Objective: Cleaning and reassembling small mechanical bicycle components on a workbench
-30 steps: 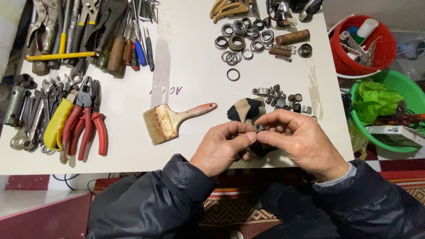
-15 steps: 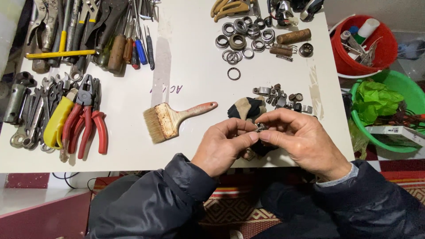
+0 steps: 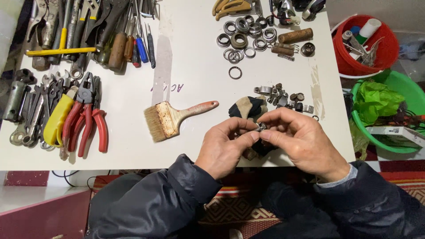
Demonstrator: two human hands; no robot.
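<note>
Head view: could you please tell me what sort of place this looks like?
Probably a repair or mechanic's workbench: a white table laid out with pliers and screwdrivers, a cluster of metal rings, and both hands working a small metal part.

On the white table (image 3: 195, 66) lie a red-handled paintbrush with pale bristles (image 3: 170, 119), red-gripped pliers (image 3: 86, 119) beside a yellow-handled tool (image 3: 57, 121), a black-and-tan cloth (image 3: 248, 108), and at three o'clock a red bucket (image 3: 354, 66) and green basin (image 3: 398, 146).
</note>
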